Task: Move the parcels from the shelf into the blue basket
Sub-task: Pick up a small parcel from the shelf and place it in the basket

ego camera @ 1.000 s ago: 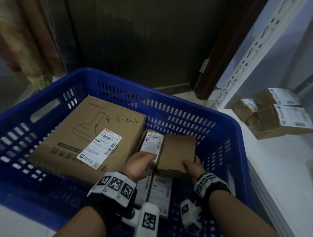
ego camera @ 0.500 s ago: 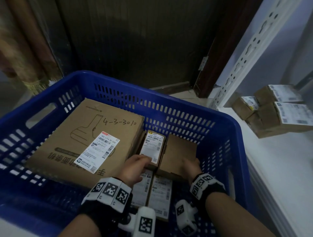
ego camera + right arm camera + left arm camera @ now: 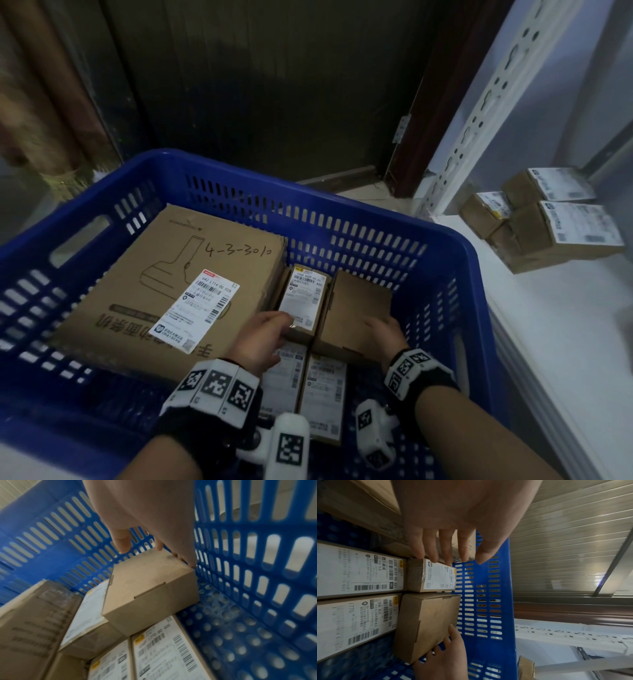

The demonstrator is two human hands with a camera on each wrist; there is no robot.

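The blue basket (image 3: 342, 205) holds a large cardboard box (image 3: 191, 260), a small labelled parcel (image 3: 305, 294) and a plain brown parcel (image 3: 356, 308) side by side. Both small parcels lie partly on two flat labelled parcels (image 3: 322, 387). My left hand (image 3: 267, 329) has straight fingers (image 3: 433, 555) touching the labelled parcel's (image 3: 436, 576) left edge, thumb clear of it. My right hand (image 3: 380, 329) lays its fingertips (image 3: 190, 561) along the brown parcel's (image 3: 147, 591) right edge, thumb held off it. Several more parcels (image 3: 555, 222) are stacked on the white shelf (image 3: 565, 325) at right.
The basket's slotted right wall (image 3: 257, 574) stands close beside the brown parcel, with bare perforated floor (image 3: 240, 635) between them. A perforated white shelf post (image 3: 479, 113) rises right of the basket. A dark door (image 3: 274, 85) stands behind.
Both hands sank deeper into the basket with the two small parcels. The brown parcel came down to rest beside the labelled one, and my right hand's hold on it loosened.
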